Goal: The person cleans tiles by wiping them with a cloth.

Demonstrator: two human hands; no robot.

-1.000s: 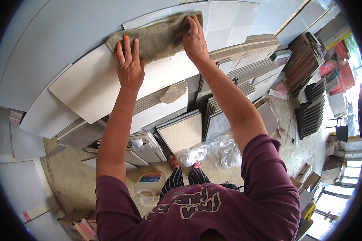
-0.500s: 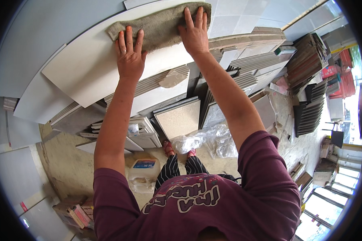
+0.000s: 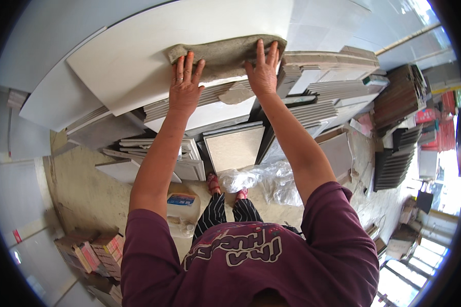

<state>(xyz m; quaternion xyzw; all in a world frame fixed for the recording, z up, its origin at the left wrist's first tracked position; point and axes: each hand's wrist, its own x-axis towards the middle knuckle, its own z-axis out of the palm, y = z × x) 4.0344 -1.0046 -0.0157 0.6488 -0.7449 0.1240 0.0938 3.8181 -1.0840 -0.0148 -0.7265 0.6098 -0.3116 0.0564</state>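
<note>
A grey-brown cloth point(image 3: 225, 53) lies spread across the lower right part of a large white slab point(image 3: 138, 48), which leans in front of me. My left hand point(image 3: 186, 91) rests on the left end of the cloth, its fingers stretched out and apart. Toward the other end, my right hand point(image 3: 264, 71) presses on the fabric with spread fingers. Both arms reach forward, and neither hand grips the cloth. Just below it is a stack of tiles point(image 3: 189, 106) on edge, with a torn pale piece point(image 3: 236, 94) on it.
A beige tile panel point(image 3: 235, 147) stands below my hands. Crumpled clear plastic point(image 3: 271, 181) lies by my feet, and a whitish jug point(image 3: 182, 212) is beside my leg. More tile stacks point(image 3: 317, 112) line the right. Boxes point(image 3: 100, 250) sit at lower left.
Both hands and the cloth have moved down the white slab toward its lower edge. The cloth's lower edge now comes close to the tile stack. My view has also shifted slightly.
</note>
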